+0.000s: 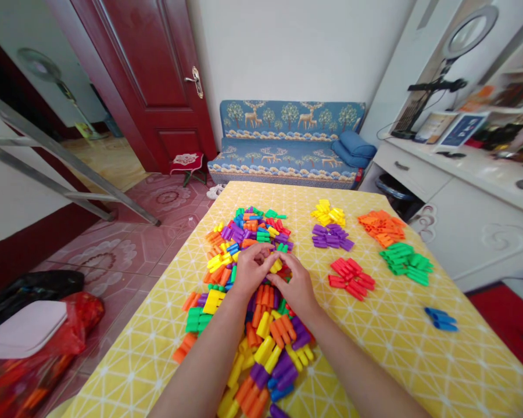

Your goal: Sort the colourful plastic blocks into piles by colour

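My left hand and my right hand meet over a long mixed pile of plastic toy building blocks. A small yellow block shows between their fingertips, both hands closed on it. Fingers partly cover it, so its full shape is hidden. The pile's pieces look like joined rounded tubes in orange, yellow, purple, green, blue and red. To the right lie single-colour groups: yellow blocks, purple blocks, red blocks, orange blocks, green blocks and blue blocks.
A yellow patterned cloth covers the table. Behind it stands a blue sofa, with a red stool beside the door. A white cabinet flanks the right side. Bags and a metal ladder are at left.
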A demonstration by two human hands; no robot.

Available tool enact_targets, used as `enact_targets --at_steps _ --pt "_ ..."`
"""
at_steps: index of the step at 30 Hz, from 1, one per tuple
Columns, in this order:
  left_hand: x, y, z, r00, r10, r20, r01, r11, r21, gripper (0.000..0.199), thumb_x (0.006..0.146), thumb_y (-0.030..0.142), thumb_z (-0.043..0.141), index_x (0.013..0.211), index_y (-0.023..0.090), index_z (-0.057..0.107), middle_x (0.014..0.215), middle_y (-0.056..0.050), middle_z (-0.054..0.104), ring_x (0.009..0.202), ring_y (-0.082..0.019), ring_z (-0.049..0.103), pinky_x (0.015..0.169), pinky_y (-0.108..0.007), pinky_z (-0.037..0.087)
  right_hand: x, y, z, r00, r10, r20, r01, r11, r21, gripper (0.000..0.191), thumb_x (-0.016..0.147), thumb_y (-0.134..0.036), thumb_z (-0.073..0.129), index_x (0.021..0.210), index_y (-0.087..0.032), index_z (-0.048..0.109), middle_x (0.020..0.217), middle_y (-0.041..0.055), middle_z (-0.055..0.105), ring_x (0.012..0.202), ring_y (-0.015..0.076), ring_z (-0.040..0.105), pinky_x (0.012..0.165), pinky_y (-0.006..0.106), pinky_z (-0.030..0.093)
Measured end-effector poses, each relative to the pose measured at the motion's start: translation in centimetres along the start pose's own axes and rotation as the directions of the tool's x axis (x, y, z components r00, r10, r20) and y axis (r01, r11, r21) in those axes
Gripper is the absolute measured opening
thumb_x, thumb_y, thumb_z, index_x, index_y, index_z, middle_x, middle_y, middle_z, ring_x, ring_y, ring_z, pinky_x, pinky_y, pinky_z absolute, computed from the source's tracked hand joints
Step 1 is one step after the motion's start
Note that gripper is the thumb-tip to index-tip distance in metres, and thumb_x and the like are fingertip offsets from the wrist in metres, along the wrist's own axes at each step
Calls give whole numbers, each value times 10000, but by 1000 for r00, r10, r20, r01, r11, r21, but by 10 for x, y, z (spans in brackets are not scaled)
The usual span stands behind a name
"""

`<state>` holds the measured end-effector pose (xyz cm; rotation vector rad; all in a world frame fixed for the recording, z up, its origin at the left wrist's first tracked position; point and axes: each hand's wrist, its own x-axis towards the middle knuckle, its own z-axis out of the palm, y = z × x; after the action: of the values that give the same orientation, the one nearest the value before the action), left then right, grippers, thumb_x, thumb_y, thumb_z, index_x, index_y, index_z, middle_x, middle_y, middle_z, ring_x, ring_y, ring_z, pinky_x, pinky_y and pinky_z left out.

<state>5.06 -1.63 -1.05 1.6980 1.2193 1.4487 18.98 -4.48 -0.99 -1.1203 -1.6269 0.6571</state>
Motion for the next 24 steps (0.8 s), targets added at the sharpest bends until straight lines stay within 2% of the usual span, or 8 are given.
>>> enact_targets --at_steps 6,10,12,15,18,21,24 --pt "1 9 -1 994 58 90 -64 995 71 198 799 359 669 862 174 706 692 -23 625 552 -108 555 496 -204 449 -5 5 0 999 41 -30 -44 994 -100 405 724 -335 700 1117 -258 641 1091 64 667 1017 250 601 893 407 481" --pt "1 13 -1 993 63 104 -70 996 62 187 832 334 632 901 173 697 740 -36 659 598 -122 584 540 -218 472 -3 9 -6 996 74 -51 -82 982 -171 437 721 -358 691 1139 -247 629 1044 62 669 909 229 605 833 388 489" --pt "1 11 -1 995 48 91 -54 997 63 201 850 329 608 948 173 689 791 -48 686 624 -132 604 565 -231 488 8 17 -14 996 71 -58 -81 979 -189 441 733 -359 669 1154 -236 613 1035 56 667 876 217 598 812 376 488" --pt "1 9 -1 996 40 75 -46 996 79 218 864 342 590 961 175 692 823 -54 706 631 -138 618 575 -242 498 41 38 -34 996 -3 -94 -24 959 -283 432 746 -352 642 1149 -201 602 1027 68 664 872 220 590 820 377 472" --pt "1 9 -1 996 47 76 -54 995 88 219 865 348 588 935 174 701 808 -53 709 648 -146 631 575 -241 496 88 62 -57 997 -9 -77 -32 859 -512 403 745 -315 637 1126 -186 599 1029 84 662 909 245 587 817 378 452" --pt "1 10 -1 995 48 86 -56 994 97 219 870 343 580 934 173 701 801 -53 709 666 -151 638 575 -240 493 129 81 -72 992 119 -36 -106 670 -735 373 751 -240 626 1119 -192 590 981 104 659 934 268 588 769 357 438" --pt "1 11 -1 995 42 95 -52 992 111 217 877 338 571 928 173 702 786 -50 708 643 -147 629 571 -240 487 155 91 -77 981 193 0 -100 506 -856 354 746 -173 620 1100 -184 603 962 132 649 946 280 584 740 344 427"
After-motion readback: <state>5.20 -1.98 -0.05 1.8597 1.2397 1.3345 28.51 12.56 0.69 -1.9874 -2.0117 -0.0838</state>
